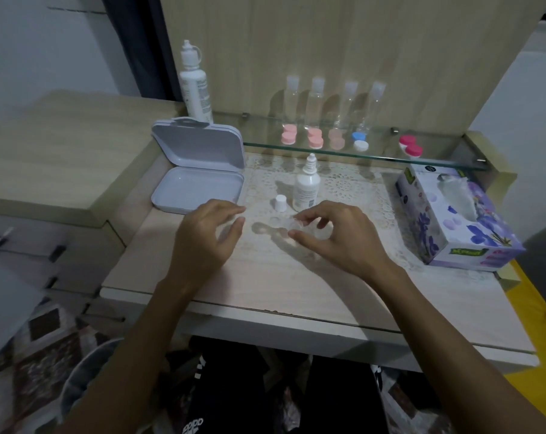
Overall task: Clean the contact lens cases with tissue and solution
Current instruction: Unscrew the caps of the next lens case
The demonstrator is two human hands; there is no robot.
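Contact lens case (279, 228), a clear one, lies on the lace mat near the middle of the bench (265, 286), between the two hands and hard to make out against the pattern. From the head camera, the right hand (337, 236) has thumb and forefinger curled in a pinch at the case's right end; whether they truly grip it or a loose clear lid I cannot tell. The left hand (207, 236) hovers just beside it, fingers relaxed, holding nothing.

Risks, as I judge them: the small solution bottle (307, 184) stands uncapped just behind the right hand, its cap (280, 203) beside it, so a careless lift of the knuckles could tip it and spill. The case is nearly invisible, and a lid set down on the lace could easily be lost. The tissue box (453, 214) sits to the right; reaching across for it might sweep the bottle too.
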